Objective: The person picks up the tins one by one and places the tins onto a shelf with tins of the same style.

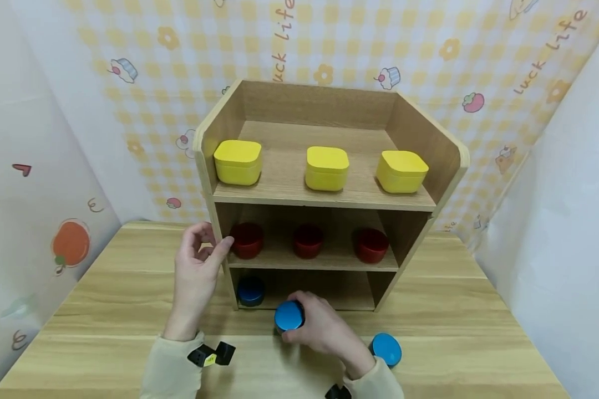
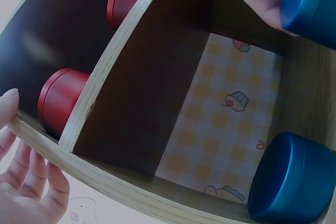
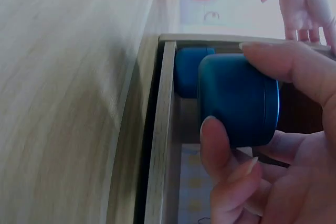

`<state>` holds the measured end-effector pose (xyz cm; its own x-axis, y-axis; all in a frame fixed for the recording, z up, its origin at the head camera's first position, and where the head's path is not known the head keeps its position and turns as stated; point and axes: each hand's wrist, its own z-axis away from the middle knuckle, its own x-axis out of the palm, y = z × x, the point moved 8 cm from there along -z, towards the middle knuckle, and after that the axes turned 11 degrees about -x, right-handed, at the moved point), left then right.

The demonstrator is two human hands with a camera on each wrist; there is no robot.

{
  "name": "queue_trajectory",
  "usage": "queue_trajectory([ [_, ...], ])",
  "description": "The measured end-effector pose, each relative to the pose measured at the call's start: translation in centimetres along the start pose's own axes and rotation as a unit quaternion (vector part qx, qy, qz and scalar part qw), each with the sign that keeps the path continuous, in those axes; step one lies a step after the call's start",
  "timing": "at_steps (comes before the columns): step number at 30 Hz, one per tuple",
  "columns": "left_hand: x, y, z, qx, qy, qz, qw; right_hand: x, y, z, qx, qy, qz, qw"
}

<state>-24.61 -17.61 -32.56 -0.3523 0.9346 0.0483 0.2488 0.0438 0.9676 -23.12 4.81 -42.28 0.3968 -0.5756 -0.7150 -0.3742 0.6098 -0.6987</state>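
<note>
My right hand point(image 1: 320, 324) holds a round blue lidded tin point(image 1: 289, 316) just in front of the bottom compartment of a small wooden shelf point(image 1: 324, 204). In the right wrist view, thumb and fingers point(image 3: 215, 135) grip the blue tin point(image 3: 236, 100) from either side. Against the shelf's left side panel is my left hand point(image 1: 198, 271). Its thumb lies at the panel's front edge point(image 2: 47, 141) and its fingers point(image 2: 37, 177) are on the outer face. Another blue tin point(image 1: 251, 291) stands at the bottom compartment's left end. A third blue tin point(image 1: 386, 349) sits on the table, beside my right wrist.
Three red round tins point(image 1: 308, 241) stand spaced along the middle shelf. On the top shelf are three yellow square-shaped tins point(image 1: 326, 169). The wooden table point(image 1: 459, 310) extends on both sides, with a patterned sheet point(image 1: 329, 44) behind and white sheets at the sides.
</note>
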Motion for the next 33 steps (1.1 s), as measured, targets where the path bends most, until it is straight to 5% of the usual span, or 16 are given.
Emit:
queue_trajectory([
  [15, 0.1, 0.0, 0.0, 0.007, -0.003, -0.001, 1.0, 0.3, 1.4, -1.0, 0.08, 0.082, -0.014, 0.9933],
  [33, 0.0, 0.0, 0.0, 0.001, 0.001, -0.003, 1.0, -0.8, 3.9, -1.4, 0.042, 0.149, -0.116, 0.9811],
])
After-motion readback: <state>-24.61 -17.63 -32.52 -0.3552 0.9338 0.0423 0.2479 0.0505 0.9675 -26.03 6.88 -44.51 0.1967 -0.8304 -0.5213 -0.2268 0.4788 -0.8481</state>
